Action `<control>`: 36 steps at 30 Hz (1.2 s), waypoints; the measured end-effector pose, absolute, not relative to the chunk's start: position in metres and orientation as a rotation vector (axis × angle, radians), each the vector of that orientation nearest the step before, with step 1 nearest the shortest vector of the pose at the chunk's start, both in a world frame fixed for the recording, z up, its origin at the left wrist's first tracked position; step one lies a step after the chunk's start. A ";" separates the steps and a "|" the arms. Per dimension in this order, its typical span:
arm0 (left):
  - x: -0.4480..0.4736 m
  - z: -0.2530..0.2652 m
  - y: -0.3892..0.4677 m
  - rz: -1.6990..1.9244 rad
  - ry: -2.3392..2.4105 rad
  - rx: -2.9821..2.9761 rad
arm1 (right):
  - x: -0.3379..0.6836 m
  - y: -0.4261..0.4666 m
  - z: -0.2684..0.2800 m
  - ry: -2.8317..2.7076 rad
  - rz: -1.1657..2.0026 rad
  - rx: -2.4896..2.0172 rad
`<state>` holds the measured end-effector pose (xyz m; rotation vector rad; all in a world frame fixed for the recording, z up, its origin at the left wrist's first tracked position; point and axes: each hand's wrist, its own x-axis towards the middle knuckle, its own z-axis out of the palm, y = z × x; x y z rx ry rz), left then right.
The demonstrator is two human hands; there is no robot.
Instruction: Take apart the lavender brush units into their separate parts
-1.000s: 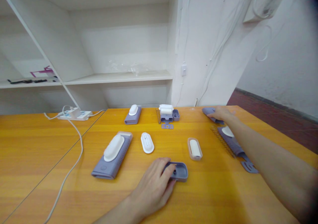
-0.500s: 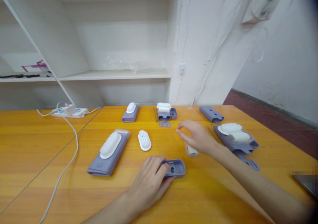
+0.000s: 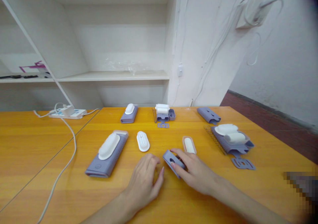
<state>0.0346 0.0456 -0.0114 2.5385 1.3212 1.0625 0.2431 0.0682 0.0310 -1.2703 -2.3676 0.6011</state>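
Note:
My right hand (image 3: 197,172) grips a small purple-grey oval plastic cap (image 3: 168,156) between thumb and fingers; the cap is tilted, with a dark round hole showing. Just to its left, my left hand (image 3: 144,176) is empty, its thumb and fingers apart and curved. Right behind the right hand lies a clear-rimmed oval tray with a white insert (image 3: 189,145), its near end partly covered by the fingers. A white slotted oval piece (image 3: 143,141) rests on the table beyond my left hand.
Purple-grey cases with white oval pieces stand at left (image 3: 106,154) and back left (image 3: 129,114). Disassembled sets lie at back centre (image 3: 162,113) and right (image 3: 232,138). An empty sleeve (image 3: 208,114) sits at back right. A white cable (image 3: 71,161) runs from a power strip (image 3: 67,112).
The cap has passed from my left hand to my right and been turned over. My right hand came down from the clear-rimmed tray; my left let go.

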 end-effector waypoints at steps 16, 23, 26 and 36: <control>0.032 -0.004 0.041 0.926 1.229 2.610 | 0.263 0.115 0.037 -2.236 -0.281 -1.901; 0.031 -0.004 0.041 0.942 1.254 2.613 | 0.266 0.126 0.037 -2.441 -0.138 -1.907; 0.032 -0.004 0.041 0.954 1.207 2.675 | 0.247 0.133 0.048 -2.382 -0.143 -1.782; 0.030 -0.002 0.038 0.970 1.158 2.785 | 0.147 0.183 0.035 -2.894 0.468 -0.792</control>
